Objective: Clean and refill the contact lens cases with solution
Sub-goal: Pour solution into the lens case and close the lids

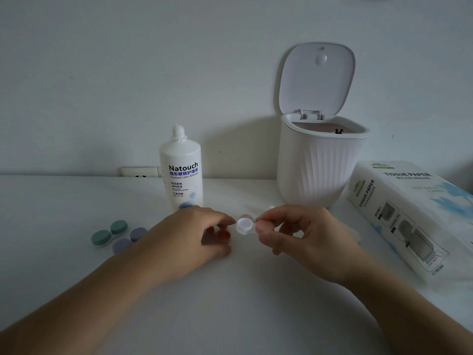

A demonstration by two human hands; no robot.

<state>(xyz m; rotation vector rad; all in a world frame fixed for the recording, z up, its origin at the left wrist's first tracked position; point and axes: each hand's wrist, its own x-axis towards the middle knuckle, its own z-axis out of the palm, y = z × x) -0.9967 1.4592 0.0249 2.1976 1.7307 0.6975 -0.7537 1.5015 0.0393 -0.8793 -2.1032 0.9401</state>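
Your right hand (304,234) pinches the clear lens case (246,226) betw thumb and forefinger, just above the table (256,316), center frame. Its open white cup tips up toward you; long axis runs roughly left-right, w/ a pinkish end under your thumb. Your left hand (189,242) curls loosely, fingertips around a red cap (224,236); can't tell if it's actually gripped. Solution bottle (182,170) stands upright behind, cap off. Green case (109,233) and purple case (130,239) lie closed at left.
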